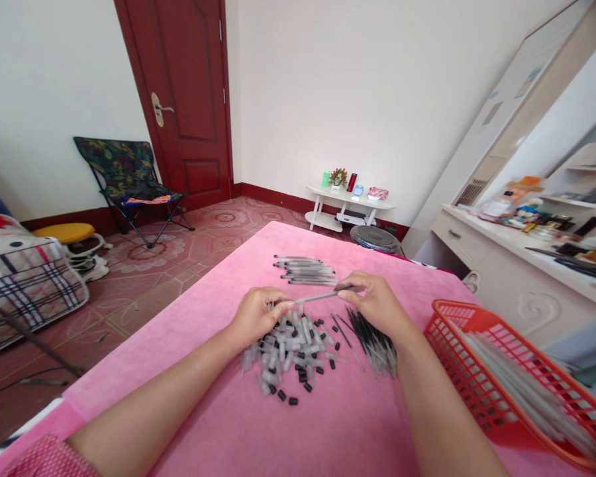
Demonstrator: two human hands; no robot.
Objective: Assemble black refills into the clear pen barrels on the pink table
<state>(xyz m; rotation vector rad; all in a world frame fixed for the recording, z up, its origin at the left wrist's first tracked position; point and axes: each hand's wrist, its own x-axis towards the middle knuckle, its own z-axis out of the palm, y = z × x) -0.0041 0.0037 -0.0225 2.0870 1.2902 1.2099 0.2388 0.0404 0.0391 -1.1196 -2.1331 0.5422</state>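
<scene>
At a pink-covered table (pixel 338 437), I hold a slim grey tube (pixel 318 296) level above the loose parts, one end to each hand. My left hand (pixel 261 313) pinches its near-white end between thumb and fingers; my right hand (pixel 375 301) is closed on the other end, where a dark piece shows at the fingertips (whether a refill tip or a cap, the blur keeps me from telling).

Below my left hand lies a heap of clear caps (pixel 291 341), with small black plugs (pixel 293 401) strewn at its near edge. Dark-tipped refills (pixel 375 341) fan out under my right wrist, and beyond my hands a row of dark-ended pens (pixel 305 270) lies on the cloth. To my right, a red basket (pixel 496 405) holds long pale tubes (pixel 521 381).

The step in hand, as I judge it, is joining the dark piece to the tube, or seating it there. The next move seems to call for a steady left pinch, both ends kept in one line, and a straight push from the right, since a skewed one could bend so thin a tube.
</scene>
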